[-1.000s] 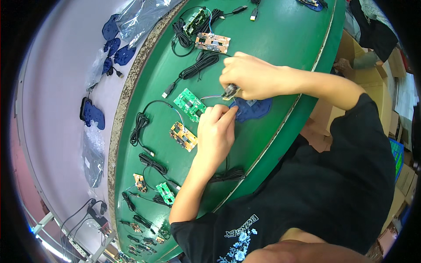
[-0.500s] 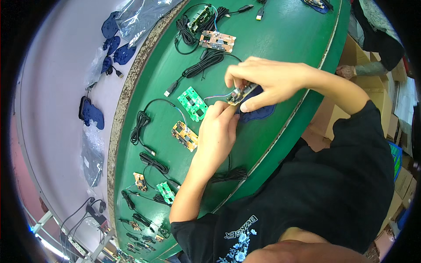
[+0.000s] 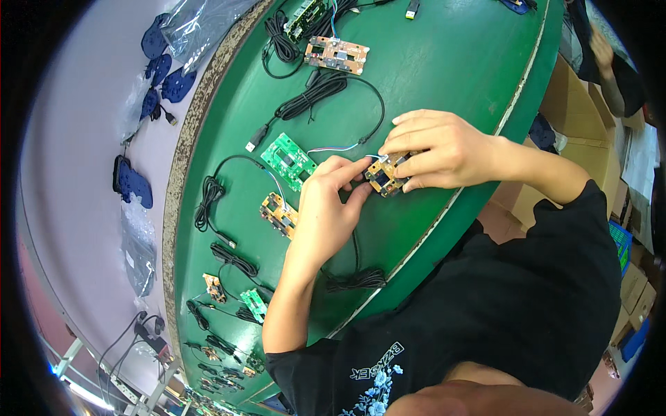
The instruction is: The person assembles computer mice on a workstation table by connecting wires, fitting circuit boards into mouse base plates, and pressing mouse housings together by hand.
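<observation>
A small brown circuit board (image 3: pixel 381 179) with dark components is held above the green belt between both hands. My left hand (image 3: pixel 329 208) pinches its left edge between thumb and forefinger. Over its right part, my right hand (image 3: pixel 444 152) closes with bent fingers, hiding that side. Thin coloured wires (image 3: pixel 333 148) run from near the board to a black USB cable (image 3: pixel 312 97), which is coiled beyond the hands. Left of my left hand lies a green circuit board (image 3: pixel 288 159). Another brown board (image 3: pixel 277 213) is partly covered by my left wrist.
More boards with coiled cables lie along the curved green belt (image 3: pixel 416 243). A bundled cable (image 3: pixel 357 279) sits near its front edge. Blue shell pieces and plastic bags (image 3: pixel 201 31) lie on the pale surface at left. At right stands a cardboard box (image 3: pixel 576 104), with another person's hand (image 3: pixel 602 52) nearby.
The circuit board has turned flatter, its component side now showing. The dark blue piece under my hands is gone from the belt, and a dark blue piece now shows in the cardboard box.
</observation>
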Available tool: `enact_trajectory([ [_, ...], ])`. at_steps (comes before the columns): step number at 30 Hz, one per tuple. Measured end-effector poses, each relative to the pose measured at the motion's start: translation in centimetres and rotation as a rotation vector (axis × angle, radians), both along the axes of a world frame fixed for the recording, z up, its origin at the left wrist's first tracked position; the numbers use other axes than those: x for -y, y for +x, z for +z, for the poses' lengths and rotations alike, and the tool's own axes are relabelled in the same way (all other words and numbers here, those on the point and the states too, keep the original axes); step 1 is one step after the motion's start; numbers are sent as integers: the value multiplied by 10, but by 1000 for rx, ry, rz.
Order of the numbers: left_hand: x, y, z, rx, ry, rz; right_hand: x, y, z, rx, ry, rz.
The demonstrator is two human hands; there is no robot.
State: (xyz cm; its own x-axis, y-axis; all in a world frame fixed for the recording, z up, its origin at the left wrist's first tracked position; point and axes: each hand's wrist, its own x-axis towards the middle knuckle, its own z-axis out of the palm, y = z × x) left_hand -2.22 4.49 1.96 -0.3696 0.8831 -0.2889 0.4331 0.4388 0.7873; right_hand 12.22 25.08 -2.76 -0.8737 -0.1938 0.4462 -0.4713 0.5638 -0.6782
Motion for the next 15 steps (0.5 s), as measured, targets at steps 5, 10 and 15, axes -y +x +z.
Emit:
enact_trajectory([
  [5, -4, -1, 5, 43, -57, -17, 18, 16, 1, 32, 185, -166],
  [10, 1, 8, 10, -183, 110, -138, 24, 23, 5, 91, 250, -294],
  [15, -10, 26, 17, -462, 78, -113, 6, 18, 10, 184, 198, -153],
])
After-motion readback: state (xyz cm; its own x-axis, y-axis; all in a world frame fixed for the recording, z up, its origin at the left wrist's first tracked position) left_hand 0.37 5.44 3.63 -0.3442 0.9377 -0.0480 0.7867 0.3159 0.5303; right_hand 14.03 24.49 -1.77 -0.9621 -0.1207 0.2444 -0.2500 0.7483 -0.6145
